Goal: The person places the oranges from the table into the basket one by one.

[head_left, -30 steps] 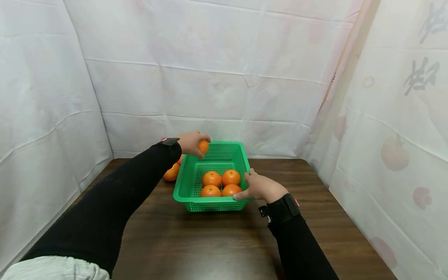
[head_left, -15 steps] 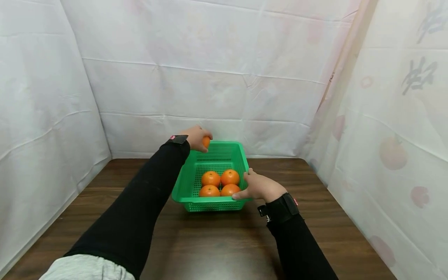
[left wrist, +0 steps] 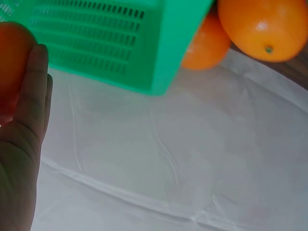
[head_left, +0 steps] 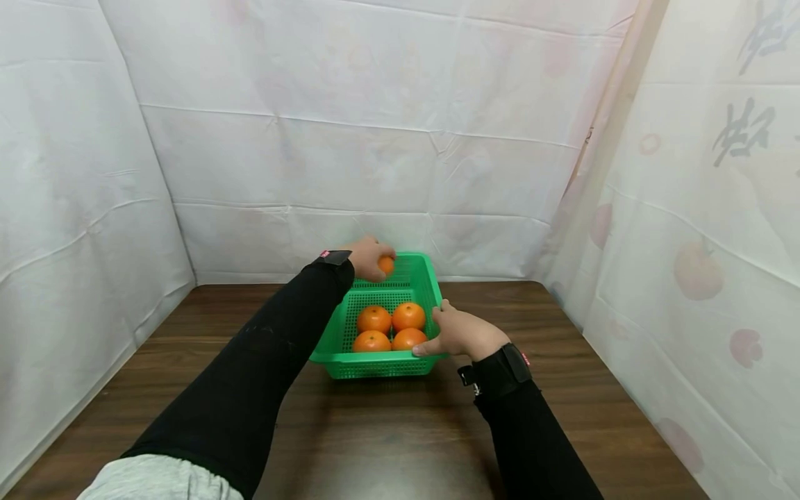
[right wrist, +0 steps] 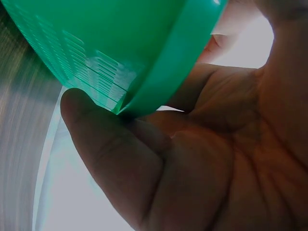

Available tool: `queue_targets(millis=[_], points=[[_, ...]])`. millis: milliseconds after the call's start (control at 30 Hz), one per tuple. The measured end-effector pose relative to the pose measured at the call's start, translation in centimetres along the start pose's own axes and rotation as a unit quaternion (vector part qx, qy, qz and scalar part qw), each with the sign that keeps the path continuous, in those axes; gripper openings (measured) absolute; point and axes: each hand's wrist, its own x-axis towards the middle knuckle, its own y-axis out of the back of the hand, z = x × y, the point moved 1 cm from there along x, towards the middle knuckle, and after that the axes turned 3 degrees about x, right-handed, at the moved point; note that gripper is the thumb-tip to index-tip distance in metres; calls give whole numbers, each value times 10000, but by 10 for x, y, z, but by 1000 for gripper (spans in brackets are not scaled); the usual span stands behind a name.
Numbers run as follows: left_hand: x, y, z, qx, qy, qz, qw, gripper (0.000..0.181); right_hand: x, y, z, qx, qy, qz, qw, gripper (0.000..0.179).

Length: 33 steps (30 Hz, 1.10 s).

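Over the far part of a green plastic basket (head_left: pixel 431 278), my left hand (head_left: pixel 367 260) holds an orange (head_left: pixel 386 264) between its fingers and thumb. That same orange (left wrist: pixel 15 62) shows at the left edge of the left wrist view, with straight fingers along its side. Several oranges (head_left: pixel 409 317) sit together in the near half of the basket. My right hand (head_left: pixel 467 333) grips the basket's right side near the front corner. In the right wrist view, its digits (right wrist: pixel 110 149) lie around the green rim (right wrist: pixel 168 72).
Outside the basket, two more oranges (left wrist: pixel 264 29) show in the left wrist view; the left sleeve (head_left: pixel 250 375) hides them in the head view. The basket stands on a dark wooden table (head_left: pixel 387 437). White cloth (head_left: pixel 350 167) hangs behind and along both sides.
My left hand has carried the orange to the right, from the basket's far left corner to over its far part. The right hand keeps its place on the basket.
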Motion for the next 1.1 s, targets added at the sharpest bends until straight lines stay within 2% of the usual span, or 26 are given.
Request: queue_targets(millis=[133,233,500,900,1000,1100], points=[[6,-8,8,168,-155,-178,9996,61,0,1,2,19,-16,4,10000,109],[8,-14,15,143,-144,-370,9991,62,0,0,3,50,-25,2,10000,109],[8,-28,23,262,-170,-534,9981,57,1,-1,1,79,-41,-10,10000,108],[19,-58,26,263,-588,-438,9970,33,1,-4,0,0,-16,-14,10000,108],[19,-62,29,235,-549,-374,9975,32,0,-3,0,-1,-2,-10,10000,108],[15,-59,34,162,-447,-348,9983,34,1,-4,0,4,8,-6,10000,108]])
